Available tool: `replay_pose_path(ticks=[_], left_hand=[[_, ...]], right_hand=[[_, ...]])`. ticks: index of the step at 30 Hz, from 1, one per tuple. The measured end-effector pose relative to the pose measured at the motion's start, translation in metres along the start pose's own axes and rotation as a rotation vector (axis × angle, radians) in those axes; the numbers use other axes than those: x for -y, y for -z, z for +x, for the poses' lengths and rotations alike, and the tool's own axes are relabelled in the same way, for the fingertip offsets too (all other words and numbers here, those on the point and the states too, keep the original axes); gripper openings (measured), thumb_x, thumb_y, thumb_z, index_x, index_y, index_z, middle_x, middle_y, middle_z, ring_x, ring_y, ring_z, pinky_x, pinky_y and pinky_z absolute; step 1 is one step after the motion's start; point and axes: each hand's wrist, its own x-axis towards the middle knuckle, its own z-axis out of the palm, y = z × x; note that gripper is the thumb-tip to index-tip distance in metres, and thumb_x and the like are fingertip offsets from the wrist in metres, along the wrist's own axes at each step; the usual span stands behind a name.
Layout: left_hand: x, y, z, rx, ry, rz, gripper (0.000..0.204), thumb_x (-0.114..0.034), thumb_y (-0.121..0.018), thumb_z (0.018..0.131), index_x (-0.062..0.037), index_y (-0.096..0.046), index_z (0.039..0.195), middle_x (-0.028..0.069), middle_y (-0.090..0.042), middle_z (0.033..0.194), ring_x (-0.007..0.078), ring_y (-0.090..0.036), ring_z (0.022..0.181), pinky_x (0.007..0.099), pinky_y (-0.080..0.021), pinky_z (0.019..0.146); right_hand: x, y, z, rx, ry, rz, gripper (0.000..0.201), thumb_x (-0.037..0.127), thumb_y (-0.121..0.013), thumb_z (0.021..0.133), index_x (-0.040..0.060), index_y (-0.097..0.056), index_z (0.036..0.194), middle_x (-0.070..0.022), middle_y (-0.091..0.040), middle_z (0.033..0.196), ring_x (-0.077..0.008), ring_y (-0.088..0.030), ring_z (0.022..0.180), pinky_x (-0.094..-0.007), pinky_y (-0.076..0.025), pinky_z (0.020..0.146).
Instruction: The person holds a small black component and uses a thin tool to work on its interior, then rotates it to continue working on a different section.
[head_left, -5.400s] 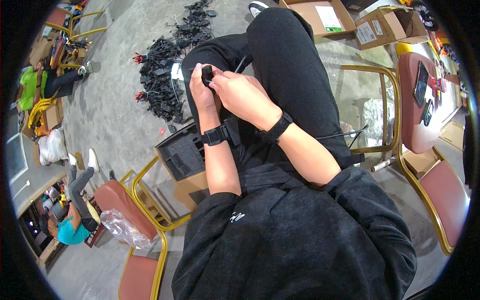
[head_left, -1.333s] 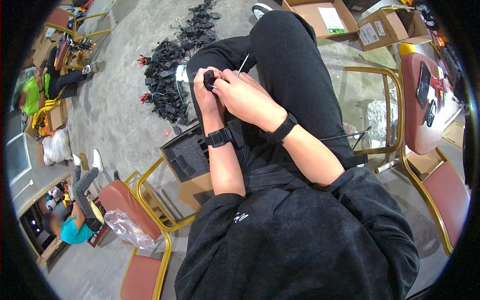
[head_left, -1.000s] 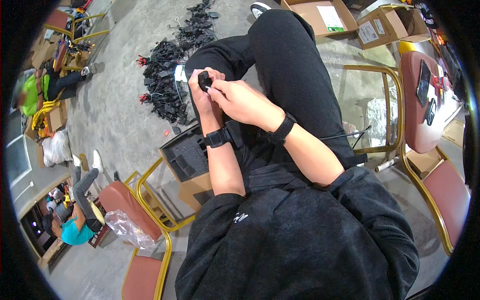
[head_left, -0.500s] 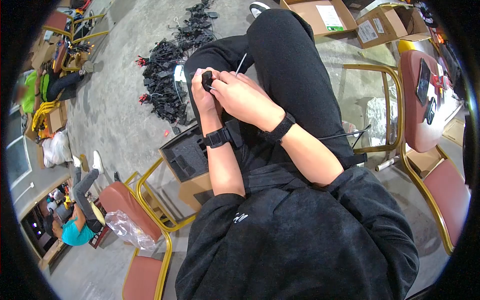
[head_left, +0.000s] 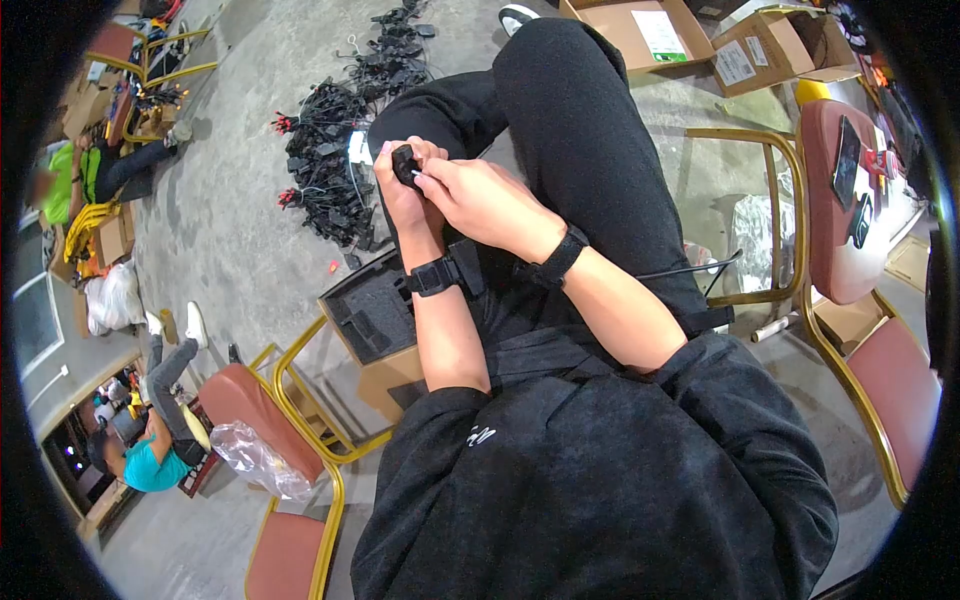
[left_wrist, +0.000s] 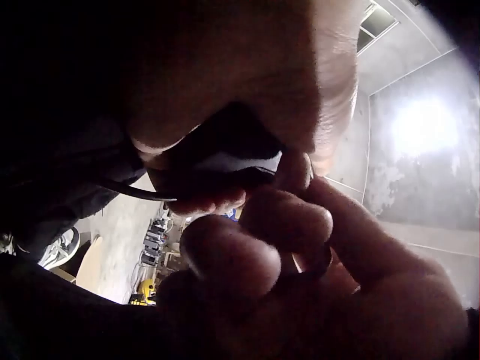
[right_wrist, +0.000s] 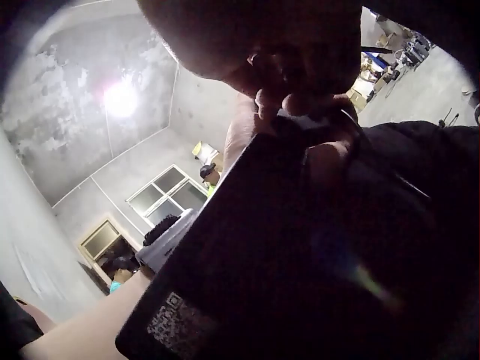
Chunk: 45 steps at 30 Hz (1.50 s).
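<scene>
My left hand [head_left: 404, 208] grips a small black block-like piece [head_left: 404, 163] upright above my lap. Its fingers wrap the far side, and the piece's lower part is hidden. Close against it, my right hand [head_left: 497, 208] pinches a thin cable [head_left: 417, 175], of which only a pale bit shows at the fingertips in the head view. The right wrist view has the thin cable [right_wrist: 405, 184] trailing out from between the fingers. Dark and close, the left wrist view shows both hands' fingers meeting around the piece, with the cable [left_wrist: 139, 193] running off to the left.
A heap of black cabled parts [head_left: 325, 165] lies on the floor ahead. Beside my left arm stands a box with a black foam insert [head_left: 372, 325]. Chairs flank me; the right-hand chair [head_left: 825, 225] bears a phone [head_left: 847, 160]. Cardboard boxes [head_left: 755, 60] stand at the upper right.
Between half a second ago and now, the right hand has rolled, and the cable tail that stuck up beyond it is out of sight. The black piece has tilted slightly in my left hand.
</scene>
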Motion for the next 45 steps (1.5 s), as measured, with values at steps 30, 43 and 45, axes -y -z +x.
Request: replay_pose_path(ticks=[30,43,45], left_hand=[[0.002,0.001,0.002,0.037,-0.011,0.17,0.042,-0.032,-0.04,0.094,-0.0016,-0.048,0.067,0.0078,-0.049,0.068,0.0186,-0.047,0.065,0.0323,-0.041,0.066],[0.004,0.003,0.003,-0.02,-0.014,0.095,0.039,-0.033,-0.04,0.094,-0.0028,-0.046,0.069,0.0072,-0.048,0.066,0.0192,-0.047,0.064,0.0345,-0.041,0.067],[0.005,0.004,0.003,0.007,-0.024,0.061,0.037,-0.03,-0.041,0.095,-0.0025,-0.047,0.07,0.0072,-0.049,0.067,0.0186,-0.049,0.064,0.0336,-0.042,0.066]], right_hand=[[-0.001,0.0,-0.002,-0.142,0.117,-0.192,0.019,0.018,-0.054,0.088,0.0007,-0.061,0.088,-0.0182,-0.062,0.08,-0.0358,-0.063,0.072,-0.0442,-0.051,0.065],[-0.001,-0.001,-0.001,-0.022,0.062,-0.162,0.023,0.019,-0.051,0.091,-0.0015,-0.056,0.085,-0.0231,-0.062,0.08,-0.0399,-0.061,0.076,-0.0479,-0.049,0.066],[0.0,0.001,-0.001,0.004,0.047,-0.159,0.023,0.02,-0.05,0.092,-0.0017,-0.056,0.085,-0.0236,-0.062,0.079,-0.0405,-0.061,0.076,-0.0481,-0.049,0.065]])
